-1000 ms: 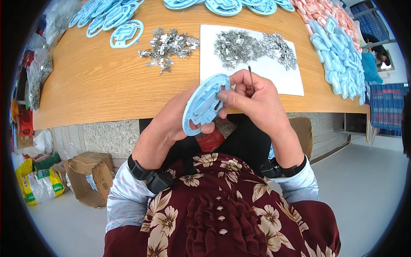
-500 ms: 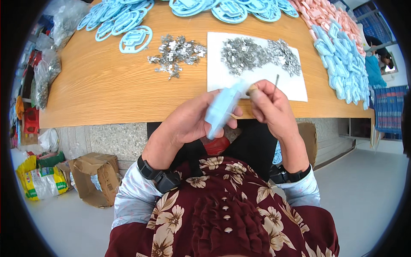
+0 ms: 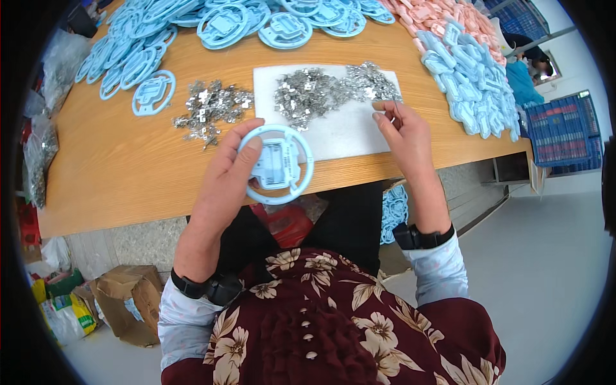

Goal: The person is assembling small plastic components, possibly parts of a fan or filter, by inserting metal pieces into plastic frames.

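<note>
A light-blue plastic wheel (image 3: 307, 157), shaped like a toy steering wheel, is held over the table's front edge by my left hand (image 3: 234, 163). Its recessed, box-like middle faces up, and my thumb presses on its left side. Above the right part of a white sheet (image 3: 350, 138), my right hand (image 3: 407, 138) has its thumb and forefinger drawn close together. Whether anything small sits between them I cannot make out. Just beyond those fingertips is a pile of small metal pieces (image 3: 369, 83). Another metal pile (image 3: 305, 96) lies beside it on the sheet.
Left of the sheet, more metal pieces (image 3: 208, 109) lie on the wooden table (image 3: 122, 173). Many blue wheels (image 3: 285, 30) are heaped at the back. Pale-blue parts (image 3: 471, 83) and pink parts (image 3: 449, 22) fill the right side. A cardboard box (image 3: 128, 301) stands on the floor.
The wheel has turned from edge-on to flat and shifted left with my left hand. My right hand has moved away from it, toward the metal pieces. The whole view has shifted.
</note>
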Tool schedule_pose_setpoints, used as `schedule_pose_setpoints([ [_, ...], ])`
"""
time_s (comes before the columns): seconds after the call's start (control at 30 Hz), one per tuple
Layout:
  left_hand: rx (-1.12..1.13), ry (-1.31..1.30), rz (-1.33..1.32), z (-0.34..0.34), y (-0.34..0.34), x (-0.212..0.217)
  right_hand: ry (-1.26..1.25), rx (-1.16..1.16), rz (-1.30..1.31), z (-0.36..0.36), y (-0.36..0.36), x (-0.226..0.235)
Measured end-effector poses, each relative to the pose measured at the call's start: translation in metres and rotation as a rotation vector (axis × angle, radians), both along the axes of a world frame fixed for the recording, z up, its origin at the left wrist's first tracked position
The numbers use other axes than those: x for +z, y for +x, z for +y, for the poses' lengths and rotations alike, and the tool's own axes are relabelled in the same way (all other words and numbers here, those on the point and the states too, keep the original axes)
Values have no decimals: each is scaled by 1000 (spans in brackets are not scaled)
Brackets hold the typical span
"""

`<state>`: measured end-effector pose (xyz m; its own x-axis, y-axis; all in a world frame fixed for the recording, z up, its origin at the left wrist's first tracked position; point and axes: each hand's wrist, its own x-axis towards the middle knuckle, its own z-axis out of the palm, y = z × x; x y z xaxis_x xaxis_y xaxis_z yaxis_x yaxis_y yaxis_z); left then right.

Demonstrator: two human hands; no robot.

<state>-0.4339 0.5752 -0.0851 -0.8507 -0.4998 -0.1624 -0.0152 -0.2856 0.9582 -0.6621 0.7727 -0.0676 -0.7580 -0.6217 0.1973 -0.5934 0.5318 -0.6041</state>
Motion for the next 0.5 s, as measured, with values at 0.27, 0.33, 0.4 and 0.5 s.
schedule_pose_setpoints([
  [0.27, 75, -54, -141, -2, -8, 1, 171, 100, 309, -28, -34, -15],
  [0.33, 71, -89, -121, -5, -4, -3, 190, 133, 324, -33, -36, -18],
  [0.4, 51, -107, -135, -8, -1, -2, 181, 188, 355, -33, -41, -22],
  [0.5, -5, -240, -173, -7, 0, -1, 232, 196, 327, -37, -41, -10],
])
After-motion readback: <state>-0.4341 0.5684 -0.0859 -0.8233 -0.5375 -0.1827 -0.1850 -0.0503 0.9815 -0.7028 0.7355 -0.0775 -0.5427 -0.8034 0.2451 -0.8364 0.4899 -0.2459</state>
